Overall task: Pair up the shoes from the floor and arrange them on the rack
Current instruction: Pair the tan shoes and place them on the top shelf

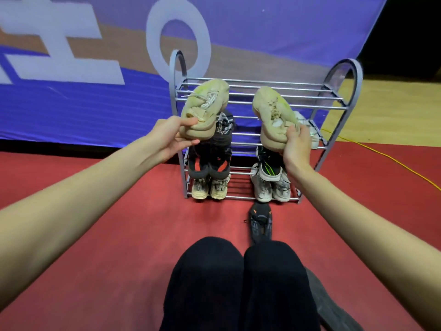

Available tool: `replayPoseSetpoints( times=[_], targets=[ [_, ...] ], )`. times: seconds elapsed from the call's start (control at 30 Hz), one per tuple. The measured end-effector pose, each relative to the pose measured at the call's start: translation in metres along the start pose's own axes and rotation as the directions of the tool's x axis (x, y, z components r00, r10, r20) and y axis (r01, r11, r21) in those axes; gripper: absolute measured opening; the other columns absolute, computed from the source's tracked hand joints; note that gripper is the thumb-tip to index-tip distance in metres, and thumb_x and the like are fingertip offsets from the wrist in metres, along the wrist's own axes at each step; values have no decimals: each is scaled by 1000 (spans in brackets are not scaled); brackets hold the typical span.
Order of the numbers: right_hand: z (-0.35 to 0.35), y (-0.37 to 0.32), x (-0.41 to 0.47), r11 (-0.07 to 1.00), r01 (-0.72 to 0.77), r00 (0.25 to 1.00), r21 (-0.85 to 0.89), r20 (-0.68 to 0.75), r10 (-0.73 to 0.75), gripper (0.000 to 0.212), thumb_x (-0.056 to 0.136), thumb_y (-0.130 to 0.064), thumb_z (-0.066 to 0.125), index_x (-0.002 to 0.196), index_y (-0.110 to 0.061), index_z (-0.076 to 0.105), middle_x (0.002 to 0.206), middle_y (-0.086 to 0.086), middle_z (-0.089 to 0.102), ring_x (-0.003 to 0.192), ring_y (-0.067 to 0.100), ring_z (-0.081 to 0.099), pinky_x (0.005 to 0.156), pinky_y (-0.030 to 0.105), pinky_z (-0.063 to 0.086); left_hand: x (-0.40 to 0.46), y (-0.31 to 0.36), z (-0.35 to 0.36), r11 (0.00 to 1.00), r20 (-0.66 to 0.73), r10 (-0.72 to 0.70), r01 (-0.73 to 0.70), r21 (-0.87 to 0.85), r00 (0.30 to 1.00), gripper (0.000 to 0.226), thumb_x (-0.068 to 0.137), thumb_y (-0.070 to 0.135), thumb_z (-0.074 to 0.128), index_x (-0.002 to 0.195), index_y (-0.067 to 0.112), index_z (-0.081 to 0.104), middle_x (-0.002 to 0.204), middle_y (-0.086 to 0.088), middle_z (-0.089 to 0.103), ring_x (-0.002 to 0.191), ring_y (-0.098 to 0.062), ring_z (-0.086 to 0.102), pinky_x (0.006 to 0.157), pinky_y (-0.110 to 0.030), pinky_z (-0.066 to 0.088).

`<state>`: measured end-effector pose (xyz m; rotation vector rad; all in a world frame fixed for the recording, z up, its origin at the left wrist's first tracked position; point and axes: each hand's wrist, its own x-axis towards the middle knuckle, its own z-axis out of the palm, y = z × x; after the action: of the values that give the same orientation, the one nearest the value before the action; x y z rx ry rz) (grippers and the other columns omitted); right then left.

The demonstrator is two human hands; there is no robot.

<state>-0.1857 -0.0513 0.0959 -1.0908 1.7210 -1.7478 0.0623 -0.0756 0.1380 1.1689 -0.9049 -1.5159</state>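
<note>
I hold two matching beige sneakers up in front of the grey metal shoe rack (343, 75). My left hand (175, 137) grips the heel of the left beige sneaker (205, 103). My right hand (297, 144) grips the heel of the right beige sneaker (272, 113). Both shoes point toe-up toward the rack's top shelf. Pairs sit on the lower shelves: black-and-orange shoes (210, 166), cream shoes (210, 187) and white shoes (272, 189). A single black shoe with orange marks (261, 223) lies on the red floor in front of the rack.
A blue banner (95, 96) hangs behind the rack. A yellow cable (381, 156) runs across the floor at the right. My knees in black trousers (238, 283) fill the bottom centre. Another dark shoe (334, 306) lies by my right leg.
</note>
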Motion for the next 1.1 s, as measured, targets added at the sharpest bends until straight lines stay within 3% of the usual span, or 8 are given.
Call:
replayPoseSetpoints(
  times=[0.1, 0.4, 0.57, 0.83, 0.9, 0.97, 1.0, 1.1],
  targets=[
    [32, -11, 25, 999, 0, 999, 36, 45, -1, 33, 98, -17, 36, 123, 0, 48, 112, 10, 55, 102, 19, 51, 86, 29, 40, 30, 19, 8, 999, -37, 52, -51, 7, 998, 37, 82, 6, 67, 116, -6, 57, 83, -14, 67, 57, -16, 70, 55, -25, 58],
    [136, -6, 105, 999, -2, 987, 51, 161, -6, 39, 98, -30, 31, 123, -5, 48, 122, 18, 55, 113, 34, 53, 92, 42, 46, 146, 41, 13, 987, -141, 155, -146, 70, 978, 54, 81, 12, 72, 123, -10, 45, 118, -22, 60, 78, -24, 69, 59, -31, 61],
    [181, -3, 134, 994, -105, 977, 28, 192, 98, 51, 93, -40, 27, 127, -6, 44, 129, 25, 50, 118, 40, 50, 96, 53, 46, 184, 42, 13, 981, -136, 182, -170, 95, 974, 50, 82, 14, 71, 119, -11, 49, 114, -21, 62, 72, -21, 68, 60, -29, 61],
    [209, 3, 154, 992, -118, 977, -41, 171, 123, 47, 97, -34, 30, 125, -1, 49, 123, 21, 59, 123, 34, 47, 101, 50, 43, 208, 34, 10, 987, -131, 158, -155, 36, 979, 30, 84, 15, 69, 98, 0, 46, 96, -14, 60, 73, -20, 67, 61, -27, 60],
    [209, 2, 158, 993, -101, 975, -66, 193, 112, 51, 93, -39, 31, 122, -2, 52, 121, 20, 61, 118, 38, 51, 93, 50, 50, 210, 35, 8, 989, -131, 149, -145, 38, 980, 43, 83, 16, 70, 111, -5, 45, 107, -18, 61, 75, -20, 69, 61, -27, 61],
    [207, 1, 160, 993, -98, 968, -69, 227, 111, 51, 93, -41, 34, 121, -4, 53, 118, 19, 61, 105, 37, 59, 62, 37, 57, 212, 35, 7, 989, -116, 146, -141, 49, 982, 53, 84, 20, 69, 122, -8, 44, 119, -20, 60, 79, -20, 69, 61, -27, 61],
    [205, 0, 161, 993, -92, 963, -79, 248, 109, 49, 94, -41, 35, 121, -4, 53, 117, 18, 61, 94, 34, 63, 49, 29, 52, 214, 35, 7, 989, -100, 146, -142, 41, 984, 54, 86, 22, 67, 126, -7, 44, 123, -19, 58, 82, -20, 69, 63, -27, 61],
    [199, 0, 160, 983, -80, 938, -163, 322, 129, 46, 97, -41, 36, 122, -6, 52, 109, 16, 64, 63, 24, 63, 37, 20, 42, 215, 36, 13, 990, -52, 141, -140, 36, 989, 51, 93, 29, 55, 132, 0, 42, 126, -14, 56, 93, -20, 65, 63, -25, 59]
  ],
)
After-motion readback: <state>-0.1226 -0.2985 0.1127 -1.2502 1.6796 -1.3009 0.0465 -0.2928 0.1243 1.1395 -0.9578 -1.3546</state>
